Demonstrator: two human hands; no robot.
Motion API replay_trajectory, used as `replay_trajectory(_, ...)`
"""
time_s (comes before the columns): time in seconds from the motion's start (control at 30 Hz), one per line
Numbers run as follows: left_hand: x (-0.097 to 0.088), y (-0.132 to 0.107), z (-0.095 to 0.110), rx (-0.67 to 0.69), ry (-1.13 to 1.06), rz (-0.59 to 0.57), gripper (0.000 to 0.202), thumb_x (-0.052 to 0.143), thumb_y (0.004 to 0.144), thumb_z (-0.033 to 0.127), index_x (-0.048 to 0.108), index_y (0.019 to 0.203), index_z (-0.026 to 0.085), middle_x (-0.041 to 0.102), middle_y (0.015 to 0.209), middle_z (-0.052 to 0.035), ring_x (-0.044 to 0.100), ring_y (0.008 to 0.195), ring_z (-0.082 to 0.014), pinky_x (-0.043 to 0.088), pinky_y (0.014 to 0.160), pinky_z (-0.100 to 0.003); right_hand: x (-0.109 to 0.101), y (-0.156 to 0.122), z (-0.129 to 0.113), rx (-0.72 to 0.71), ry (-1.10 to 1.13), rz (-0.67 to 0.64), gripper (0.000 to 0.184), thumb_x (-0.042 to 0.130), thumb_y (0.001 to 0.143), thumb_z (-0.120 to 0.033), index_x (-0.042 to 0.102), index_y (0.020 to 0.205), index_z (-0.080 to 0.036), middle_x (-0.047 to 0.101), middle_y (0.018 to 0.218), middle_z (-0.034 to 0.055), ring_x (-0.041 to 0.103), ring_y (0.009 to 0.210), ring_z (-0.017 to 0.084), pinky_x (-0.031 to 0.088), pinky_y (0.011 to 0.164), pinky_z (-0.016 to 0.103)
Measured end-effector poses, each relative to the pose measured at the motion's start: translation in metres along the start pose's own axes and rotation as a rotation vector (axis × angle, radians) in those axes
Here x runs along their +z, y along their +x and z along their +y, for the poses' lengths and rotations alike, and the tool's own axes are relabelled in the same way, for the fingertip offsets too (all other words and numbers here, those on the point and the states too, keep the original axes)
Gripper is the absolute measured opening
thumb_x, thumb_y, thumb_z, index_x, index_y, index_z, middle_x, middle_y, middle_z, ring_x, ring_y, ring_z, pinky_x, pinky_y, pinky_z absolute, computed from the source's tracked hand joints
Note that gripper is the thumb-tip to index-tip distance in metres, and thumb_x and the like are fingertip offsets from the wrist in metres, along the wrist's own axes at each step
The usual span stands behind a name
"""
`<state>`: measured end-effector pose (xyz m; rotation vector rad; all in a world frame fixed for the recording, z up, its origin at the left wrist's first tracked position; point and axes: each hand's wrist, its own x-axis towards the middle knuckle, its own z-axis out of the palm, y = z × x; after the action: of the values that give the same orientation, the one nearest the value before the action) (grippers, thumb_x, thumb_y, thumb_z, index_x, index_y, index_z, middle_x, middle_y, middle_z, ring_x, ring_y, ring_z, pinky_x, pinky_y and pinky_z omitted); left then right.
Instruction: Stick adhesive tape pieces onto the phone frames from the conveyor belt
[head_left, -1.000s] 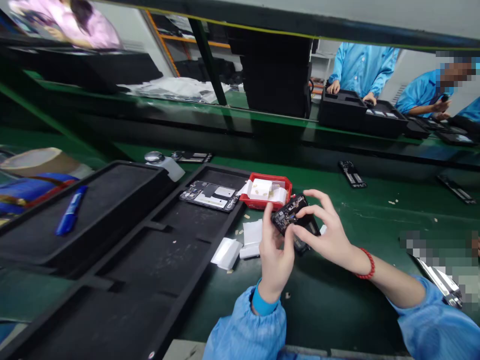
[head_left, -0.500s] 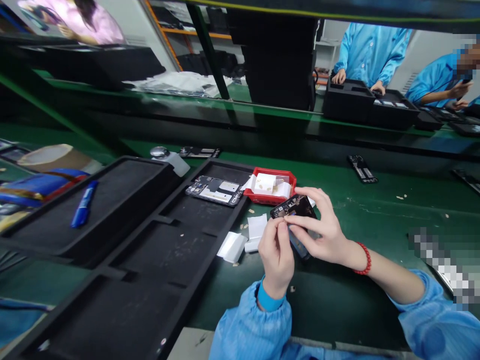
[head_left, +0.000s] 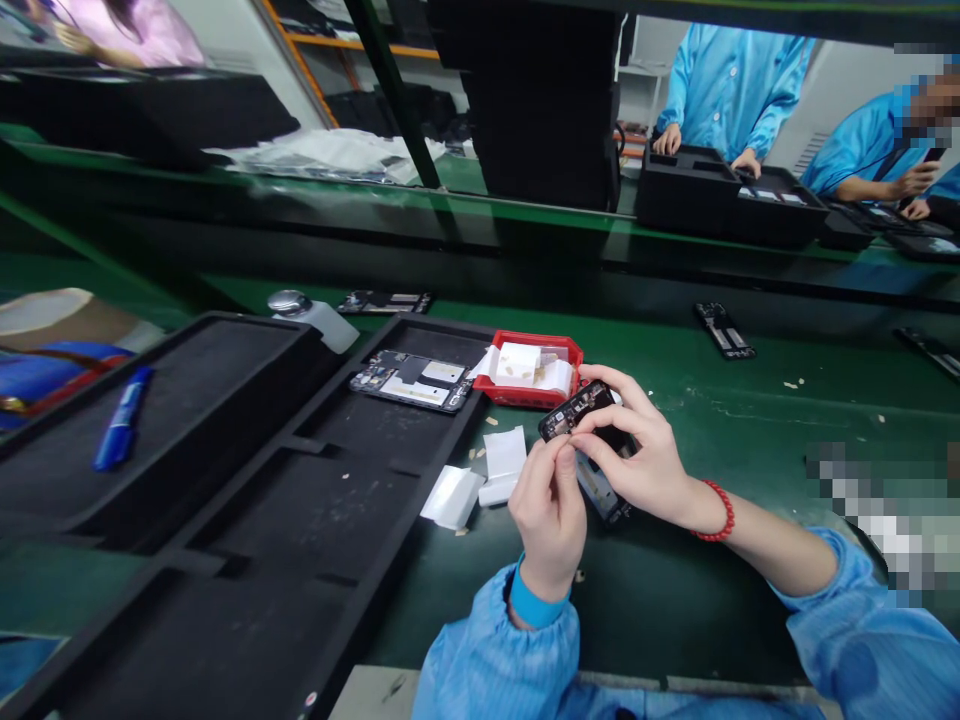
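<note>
A dark, opened phone body [head_left: 598, 484] lies tilted on the green bench beneath my hands, its bare circuit parts showing at the upper end. My left hand [head_left: 551, 505] is closed in a pinch, thumb against index finger, at the phone's left edge. The fingertips of my right hand [head_left: 637, 450] meet it there, pinched too, while the rest of that hand covers the phone's middle. Whatever sits between the fingertips is too small to make out. Just beyond the phone stands a red bin [head_left: 529, 398] with white paper and small tan pieces inside.
To the left, a long black tray [head_left: 300, 530] holds another opened phone [head_left: 412, 380]; a blue marker [head_left: 124, 420] rests on a second black tray [head_left: 247, 360]. White paper pieces [head_left: 454, 497] lie beside my left hand. More phone bodies [head_left: 724, 331] lie farther back. Co-workers stand across the bench.
The view has swung slightly to the right, so the trays and bin appear farther left. My hands keep their fingertips together over the phone, with only a small shift.
</note>
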<state>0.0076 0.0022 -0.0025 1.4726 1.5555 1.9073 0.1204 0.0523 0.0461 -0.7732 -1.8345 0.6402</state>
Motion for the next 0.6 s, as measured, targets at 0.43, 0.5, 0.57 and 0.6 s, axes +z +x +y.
replay_trajectory(0.43, -0.006, 0.011, 0.006, -0.182, -0.213, 0.251, 0.024, 0.069, 0.091, 0.033, 0.051, 0.105, 0.025, 0.057, 0.095, 0.0009, 0.061, 0.066, -0.0094, 0.053, 0.059, -0.021, -0.032, 0.072, 0.021, 0.184, 0.312, -0.071, 0.025, 0.053, 0.1, -0.045, 0.052, 0.089, -0.023, 0.064, 0.085, 0.0015, 0.063, 0.079, 0.015, 0.055, 0.082, 0.032)
replay_trajectory(0.5, -0.005, 0.017, 0.009, -0.273, -0.327, 0.373, 0.041, 0.073, 0.085, 0.028, 0.05, 0.119, 0.027, 0.062, 0.105, -0.001, 0.065, 0.075, -0.0117, 0.057, 0.068, -0.025, -0.016, 0.099, 0.039, 0.153, 0.069, -0.184, 0.026, 0.057, 0.097, -0.044, 0.056, 0.085, -0.021, 0.061, 0.075, -0.0004, 0.058, 0.066, 0.014, 0.05, 0.069, 0.028)
replay_trajectory(0.57, -0.005, 0.023, 0.01, -0.417, -0.477, 0.479, 0.049, 0.073, 0.08, 0.023, 0.056, 0.125, 0.025, 0.069, 0.109, -0.0028, 0.069, 0.085, -0.0141, 0.057, 0.076, -0.025, 0.005, 0.119, 0.056, 0.137, -0.06, -0.302, 0.024, 0.068, 0.091, -0.031, 0.058, 0.073, -0.019, 0.061, 0.067, -0.0002, 0.057, 0.064, 0.014, 0.046, 0.068, 0.028)
replay_trajectory(0.6, -0.005, 0.026, 0.01, -0.491, -0.541, 0.509, 0.047, 0.073, 0.077, 0.022, 0.061, 0.122, 0.023, 0.071, 0.11, -0.0037, 0.07, 0.09, -0.0152, 0.057, 0.079, -0.024, 0.016, 0.126, 0.062, 0.13, -0.084, -0.349, 0.024, 0.071, 0.087, -0.023, 0.059, 0.067, -0.018, 0.062, 0.065, 0.0002, 0.058, 0.065, 0.015, 0.045, 0.069, 0.028)
